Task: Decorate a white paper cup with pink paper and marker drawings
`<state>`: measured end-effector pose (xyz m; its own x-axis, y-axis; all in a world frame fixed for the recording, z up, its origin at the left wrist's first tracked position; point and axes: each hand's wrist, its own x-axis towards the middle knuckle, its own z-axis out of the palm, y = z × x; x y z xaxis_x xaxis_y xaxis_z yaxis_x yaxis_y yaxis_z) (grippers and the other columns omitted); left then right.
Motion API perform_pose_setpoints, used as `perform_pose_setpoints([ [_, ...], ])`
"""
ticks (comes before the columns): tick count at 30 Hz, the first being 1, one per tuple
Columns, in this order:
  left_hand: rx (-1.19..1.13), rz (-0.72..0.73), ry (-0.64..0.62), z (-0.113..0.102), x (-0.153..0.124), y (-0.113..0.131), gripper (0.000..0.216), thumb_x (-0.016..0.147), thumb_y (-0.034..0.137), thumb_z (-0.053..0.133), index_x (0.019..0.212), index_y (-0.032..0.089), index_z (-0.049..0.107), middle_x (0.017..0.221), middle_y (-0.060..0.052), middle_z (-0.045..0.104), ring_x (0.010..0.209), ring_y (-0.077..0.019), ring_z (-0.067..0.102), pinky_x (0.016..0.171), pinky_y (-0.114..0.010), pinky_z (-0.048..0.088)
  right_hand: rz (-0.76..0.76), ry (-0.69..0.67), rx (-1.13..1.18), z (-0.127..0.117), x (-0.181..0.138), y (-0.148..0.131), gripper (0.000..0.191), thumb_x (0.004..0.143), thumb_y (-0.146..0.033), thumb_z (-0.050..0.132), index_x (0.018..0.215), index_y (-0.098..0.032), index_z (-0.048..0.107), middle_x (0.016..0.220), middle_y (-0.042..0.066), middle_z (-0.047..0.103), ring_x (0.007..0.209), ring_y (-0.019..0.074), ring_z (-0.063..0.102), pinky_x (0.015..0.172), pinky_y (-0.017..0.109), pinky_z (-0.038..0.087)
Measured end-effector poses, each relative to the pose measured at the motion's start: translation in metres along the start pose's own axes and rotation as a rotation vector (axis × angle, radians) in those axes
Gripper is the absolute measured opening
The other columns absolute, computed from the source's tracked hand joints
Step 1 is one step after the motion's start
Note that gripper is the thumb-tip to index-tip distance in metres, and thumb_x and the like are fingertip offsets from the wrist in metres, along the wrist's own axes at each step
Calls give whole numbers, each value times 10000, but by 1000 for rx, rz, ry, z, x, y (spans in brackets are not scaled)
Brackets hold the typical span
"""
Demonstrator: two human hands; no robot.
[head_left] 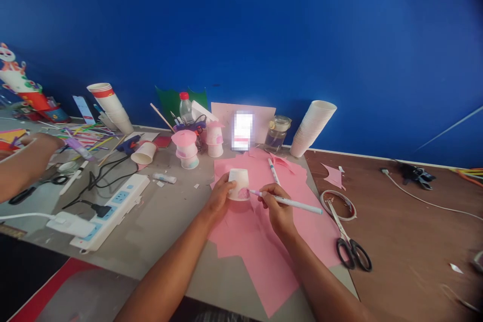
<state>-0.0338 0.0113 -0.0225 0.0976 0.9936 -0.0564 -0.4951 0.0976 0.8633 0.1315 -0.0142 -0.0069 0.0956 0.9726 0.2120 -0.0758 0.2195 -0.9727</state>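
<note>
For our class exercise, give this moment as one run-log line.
left hand: holds cup | right hand: holds marker, tip at cup's pink patch | below: pink paper | nearby: scissors

Blue wall (241, 35) (vividly so) behind grey table (162, 206).

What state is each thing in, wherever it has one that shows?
White cup: in left grip, partly coloured.
Marker: uncapped, in right grip, tip at the cup.
Phone: upright, screen lit.
Red-capped bottle: upright, cap on.
Scissors: lying down, across the tape roll.
Power strip: black plug and white adapter plugged in.
Tall cup stack: nested, tilted.
Loose cup: on its side.
Pink paper: spread out, edges jagged.
</note>
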Motion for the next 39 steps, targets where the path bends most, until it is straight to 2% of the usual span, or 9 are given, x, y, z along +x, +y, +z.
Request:
perform_pose_setpoints([
  [6, -4, -18, -12, -1, 0, 0, 373, 725, 273, 668, 1083, 170, 642, 927, -39, 682, 773, -149, 598, 647, -237, 416, 19, 17, 28, -1, 1, 2, 94, 744, -258, 584, 673, -200, 605, 583, -20, 574, 517, 120, 463, 492, 252, 369],
  [14, 12, -30, 9, -1, 0, 0, 378, 716, 265, 671, 1082, 170, 649, 899, -30, 682, 680, -117, 558, 621, -234, 404, 18, 20, 12, -1, 0, 3, 97, 756, -259, 571, 687, -204, 613, 588, -18, 579, 525, 126, 471, 503, 258, 383],
  [22, 6, -53, -14, 1, -1, 2, 391, 742, 255, 649, 1126, 180, 636, 912, -30, 674, 690, -114, 552, 638, -234, 409, 35, 31, 48, -1, 0, 2, 94, 750, -253, 572, 678, -204, 607, 587, -19, 573, 529, 124, 467, 504, 254, 381],
  [39, 50, -53, 32, 3, -3, 3, 421, 686, 272, 683, 1095, 179, 651, 829, -17, 661, 678, -125, 554, 641, -248, 406, 36, 43, 53, 0, 0, 1, 97, 741, -264, 569, 668, -206, 599, 566, -17, 565, 507, 124, 467, 490, 255, 382],
])
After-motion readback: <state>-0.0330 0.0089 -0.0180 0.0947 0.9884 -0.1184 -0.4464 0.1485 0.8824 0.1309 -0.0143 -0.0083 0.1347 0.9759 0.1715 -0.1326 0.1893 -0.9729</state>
